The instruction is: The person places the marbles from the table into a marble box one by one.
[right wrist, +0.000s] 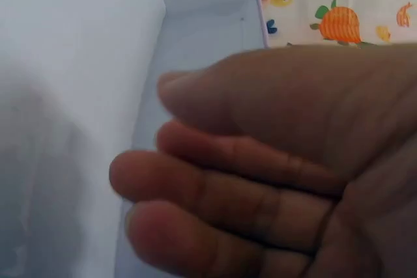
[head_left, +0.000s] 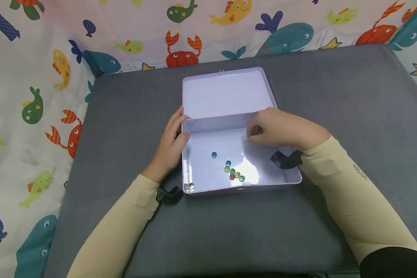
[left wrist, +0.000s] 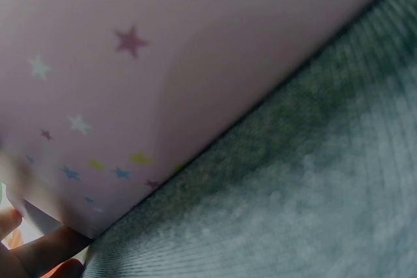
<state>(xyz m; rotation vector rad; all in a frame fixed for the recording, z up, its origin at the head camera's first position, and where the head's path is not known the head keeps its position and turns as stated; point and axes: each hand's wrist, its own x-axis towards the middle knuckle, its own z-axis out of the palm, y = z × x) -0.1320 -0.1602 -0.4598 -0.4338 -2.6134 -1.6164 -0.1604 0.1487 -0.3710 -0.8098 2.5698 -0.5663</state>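
Note:
A shallow pale lilac box (head_left: 215, 141) stands with its hinged lid (head_left: 226, 92) laid back. My left hand (head_left: 170, 148) grips the box's left wall near the back corner, its thumb over the rim and fingers along the outside. Inside the box, my right hand (head_left: 276, 127) hangs over the back right part, its fingers (right wrist: 169, 180) loosely bent with nothing visible between them and the thumb. A blue marble (head_left: 214, 155) lies apart on the box floor. Green, blue and red marbles (head_left: 232, 177) cluster near the front middle, and clear ones (head_left: 191, 185) sit in the front left corner.
A grey cloth-covered table (head_left: 135, 112) lies under the box. Behind it and along the left hangs a white curtain (head_left: 100, 34) printed with sea animals. The box's outer wall (left wrist: 163, 63) is pink with stars. Dark wrist straps (head_left: 168, 195) hang near the box edges.

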